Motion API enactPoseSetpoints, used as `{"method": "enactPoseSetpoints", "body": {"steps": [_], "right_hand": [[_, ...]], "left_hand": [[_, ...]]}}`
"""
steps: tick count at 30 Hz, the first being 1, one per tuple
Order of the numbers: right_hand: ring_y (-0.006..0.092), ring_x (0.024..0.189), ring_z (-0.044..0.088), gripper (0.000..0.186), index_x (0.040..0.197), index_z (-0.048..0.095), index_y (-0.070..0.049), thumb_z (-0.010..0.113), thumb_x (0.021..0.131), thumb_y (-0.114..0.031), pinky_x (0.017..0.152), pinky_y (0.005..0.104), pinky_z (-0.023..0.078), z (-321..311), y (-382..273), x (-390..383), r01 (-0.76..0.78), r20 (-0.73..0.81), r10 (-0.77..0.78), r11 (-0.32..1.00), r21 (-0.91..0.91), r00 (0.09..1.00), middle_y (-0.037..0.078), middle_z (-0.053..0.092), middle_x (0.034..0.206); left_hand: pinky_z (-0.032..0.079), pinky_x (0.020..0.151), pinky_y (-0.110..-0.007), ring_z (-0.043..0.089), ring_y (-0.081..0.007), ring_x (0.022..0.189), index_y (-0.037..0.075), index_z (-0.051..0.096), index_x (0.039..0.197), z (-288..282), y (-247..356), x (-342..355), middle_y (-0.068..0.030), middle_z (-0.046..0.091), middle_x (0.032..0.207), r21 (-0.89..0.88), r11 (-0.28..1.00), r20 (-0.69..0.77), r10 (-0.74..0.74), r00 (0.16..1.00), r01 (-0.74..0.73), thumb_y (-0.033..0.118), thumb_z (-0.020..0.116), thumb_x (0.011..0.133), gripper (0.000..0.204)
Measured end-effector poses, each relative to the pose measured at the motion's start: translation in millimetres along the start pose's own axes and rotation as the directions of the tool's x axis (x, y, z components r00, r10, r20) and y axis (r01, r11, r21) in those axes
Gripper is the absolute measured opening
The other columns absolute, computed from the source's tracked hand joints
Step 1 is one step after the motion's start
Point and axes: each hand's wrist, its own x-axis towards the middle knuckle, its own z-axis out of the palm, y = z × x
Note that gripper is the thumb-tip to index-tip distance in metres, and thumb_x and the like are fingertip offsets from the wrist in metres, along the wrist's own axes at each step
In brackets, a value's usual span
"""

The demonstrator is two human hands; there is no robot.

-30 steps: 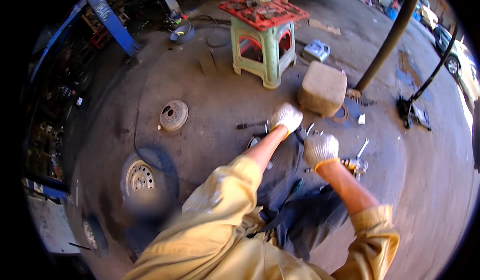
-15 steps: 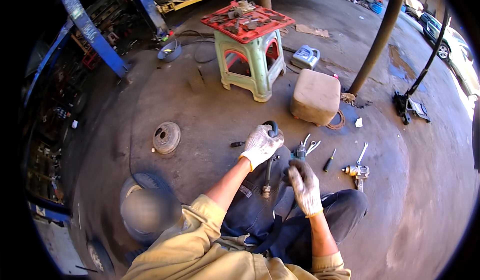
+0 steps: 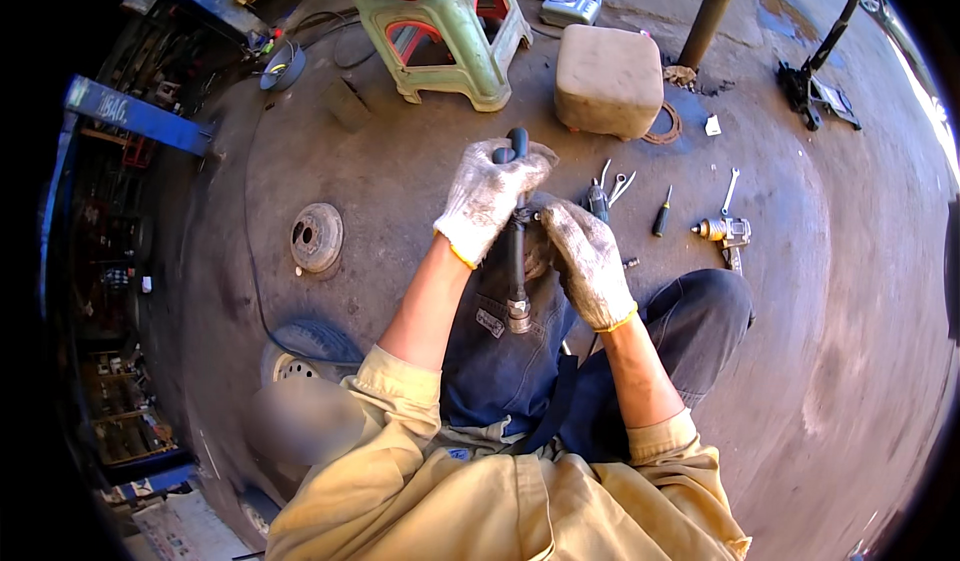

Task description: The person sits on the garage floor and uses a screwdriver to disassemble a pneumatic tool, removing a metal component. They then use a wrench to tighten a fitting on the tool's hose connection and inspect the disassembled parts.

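My left gloved hand (image 3: 485, 191) grips the bent upper end of a black hose (image 3: 517, 271), which hangs upright over my dark trousers with a metal fitting (image 3: 518, 314) at its bottom. My right gloved hand (image 3: 585, 256) is just below and to the right, its fingertips closed at a small dark clamp-like piece (image 3: 521, 218) on the hose. On the floor beyond lie a teal-and-black tool (image 3: 598, 198), a screwdriver (image 3: 662, 211), a spanner (image 3: 729, 191) and a yellow-and-silver air gun (image 3: 721, 230).
A rusty drum (image 3: 316, 236) and a wheel (image 3: 320, 346) lie left. A green stool (image 3: 448, 76) with a red top, a beige padded block (image 3: 608, 76), a blue jug (image 3: 571, 4), a post (image 3: 713, 16) and a floor jack (image 3: 815, 98) stand ahead. Blue lift columns (image 3: 135, 111) are left.
My left hand has lifted the hose higher and drawn it toward the middle. My right hand has moved up and left onto it. The view has shifted, with the stool higher in the picture.
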Motion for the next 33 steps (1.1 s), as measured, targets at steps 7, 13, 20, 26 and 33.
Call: {"method": "enactPoseSetpoints", "body": {"steps": [7, 13, 20, 26, 33], "right_hand": [[0.0144, 0.093, 0.057, 0.026, 0.111, 0.063, 0.004, 0.054, 0.097, -0.016, 0.085, 0.0285, 0.046, 1, 5, -2, 0.052, -0.048, -0.045, 0.988, 0.143, 0.998, 0.009, 0.065, 0.101], [0.0117, 0.088, 0.058, 0.029, 0.113, 0.062, 0.005, 0.054, 0.098, -0.018, 0.081, 0.0262, 0.047, -5, -16, -9, -0.08, -0.049, 0.083, 0.995, 0.067, 0.995, 0.006, 0.066, 0.096], [0.0062, 0.064, 0.057, 0.028, 0.108, 0.061, 0.004, 0.057, 0.097, -0.022, 0.058, 0.0227, 0.047, -4, -4, -4, 0.017, -0.087, -0.011, 0.998, 0.067, 0.996, 0.002, 0.063, 0.082], [0.0256, 0.078, 0.063, 0.022, 0.103, 0.063, 0.004, 0.056, 0.095, -0.015, 0.072, 0.0336, 0.049, 4, 6, -2, 0.273, -0.257, -0.375, 0.893, -0.357, 0.891, 0.017, 0.065, 0.089], [0.0298, 0.069, 0.06, 0.028, 0.095, 0.062, 0.002, 0.051, 0.098, -0.024, 0.069, 0.0361, 0.049, 5, 24, 6, 0.406, -0.254, -0.477, 0.868, -0.287, 0.841, 0.014, 0.061, 0.076]], "left_hand": [[0.038, 0.052, -0.024, 0.05, -0.0061, 0.059, 0.0, 0.07, 0.091, 8, 0, 3, 0.0011, 0.059, 0.068, 0.041, 0.999, -0.016, 0.024, 1.0, -0.023, 0.014, 0.068, 0.081, 0.017], [0.041, 0.055, -0.025, 0.053, -0.0077, 0.061, -0.001, 0.07, 0.092, 11, -3, 3, -0.0009, 0.061, 0.068, 0.208, 0.977, -0.032, 0.053, 0.998, -0.045, 0.016, 0.068, 0.08, 0.02], [0.043, 0.06, -0.023, 0.055, -0.0075, 0.067, -0.002, 0.07, 0.097, 21, -7, 6, -0.0017, 0.065, 0.078, 0.302, 0.952, -0.016, 0.064, 0.998, -0.056, 0.014, 0.067, 0.082, 0.022], [0.047, 0.062, -0.027, 0.061, -0.0113, 0.068, -0.001, 0.072, 0.091, 28, -10, 10, -0.0045, 0.068, 0.075, 0.243, 0.967, -0.035, 0.091, 0.995, -0.08, 0.015, 0.068, 0.078, 0.021], [0.037, 0.052, -0.021, 0.048, -0.0044, 0.057, -0.001, 0.071, 0.096, 15, -15, 6, 0.0017, 0.061, 0.07, 0.276, 0.956, -0.05, 0.118, 0.992, -0.099, 0.011, 0.065, 0.082, 0.02]]}}
